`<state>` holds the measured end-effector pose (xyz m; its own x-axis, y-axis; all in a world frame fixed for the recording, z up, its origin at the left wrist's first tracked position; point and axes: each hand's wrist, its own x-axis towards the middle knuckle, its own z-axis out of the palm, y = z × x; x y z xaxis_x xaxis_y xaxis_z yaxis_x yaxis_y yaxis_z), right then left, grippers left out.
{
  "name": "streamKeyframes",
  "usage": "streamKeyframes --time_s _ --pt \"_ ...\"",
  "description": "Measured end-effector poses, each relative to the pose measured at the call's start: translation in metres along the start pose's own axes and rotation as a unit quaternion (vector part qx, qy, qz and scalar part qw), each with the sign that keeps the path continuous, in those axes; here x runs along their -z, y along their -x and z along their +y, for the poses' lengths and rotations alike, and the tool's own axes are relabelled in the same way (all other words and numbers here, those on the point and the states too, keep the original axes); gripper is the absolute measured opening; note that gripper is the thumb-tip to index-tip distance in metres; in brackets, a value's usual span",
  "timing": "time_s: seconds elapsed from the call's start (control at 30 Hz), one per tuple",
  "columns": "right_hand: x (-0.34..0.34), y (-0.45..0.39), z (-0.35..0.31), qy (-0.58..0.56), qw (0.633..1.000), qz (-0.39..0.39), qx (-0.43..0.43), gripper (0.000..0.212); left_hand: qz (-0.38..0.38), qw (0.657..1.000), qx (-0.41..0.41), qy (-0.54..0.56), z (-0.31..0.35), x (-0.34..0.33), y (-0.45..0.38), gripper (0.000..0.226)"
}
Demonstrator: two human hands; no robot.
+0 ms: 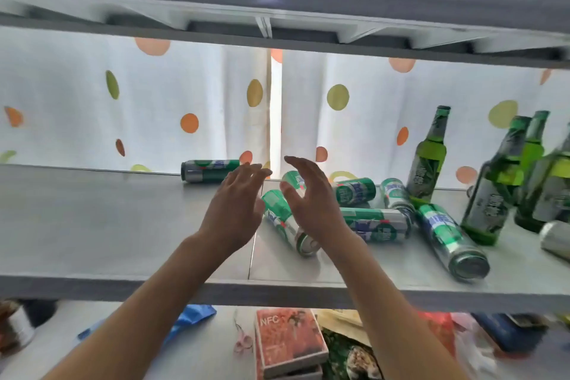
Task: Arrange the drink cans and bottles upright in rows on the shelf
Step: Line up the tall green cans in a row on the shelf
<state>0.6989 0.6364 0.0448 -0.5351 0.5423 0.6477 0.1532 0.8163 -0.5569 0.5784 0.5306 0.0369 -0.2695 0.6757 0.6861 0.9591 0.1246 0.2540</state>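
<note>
left hand (236,210): reaching over the shelf (92,219), palm turned inward, fingers straight and loosely spread, gripping nothing, hovering just left of the nearest can (288,222)
right hand (308,194): reaching beside the left, fingers gently curved and apart, thumb spread low, holding nothing, passing in front of the toppled cans
nearest can: lying on its side between the two hands, pull-tab end pointing toward the camera
far can (209,170): lying sideways near the back edge, left of the hands, well apart from the rest
hidden can (293,179): lying behind the right hand, mostly covered
middle cans (374,222): lying on their sides in a loose cluster right of the right hand, some touching
front can (452,241): lying angled toward the shelf's front edge, base facing the camera
edge can (555,239): lying at the right border, cut off
green bottles (430,157): standing upright at the right end, several crowding close together
curtain (138,102): hanging behind the shelf, white with coloured dots
lower shelf (200,348): holding a red box (288,339), pink scissors (242,338) and a blue bag (188,318)
</note>
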Motion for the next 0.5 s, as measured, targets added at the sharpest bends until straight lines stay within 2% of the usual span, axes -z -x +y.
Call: streamKeyframes --time_s 0.23,0.5 --pt "-0.050 -0.031 -0.029 -0.066 0.997 -0.023 0.030 0.045 0.017 0.996 0.091 0.000 -0.072 0.018 0.003 0.051" --pt "-0.129 -0.076 -0.043 -0.034 0.996 -0.059 0.055 0.049 0.024 0.991 0.129 -0.008 -0.180 0.008 -0.022 0.052"
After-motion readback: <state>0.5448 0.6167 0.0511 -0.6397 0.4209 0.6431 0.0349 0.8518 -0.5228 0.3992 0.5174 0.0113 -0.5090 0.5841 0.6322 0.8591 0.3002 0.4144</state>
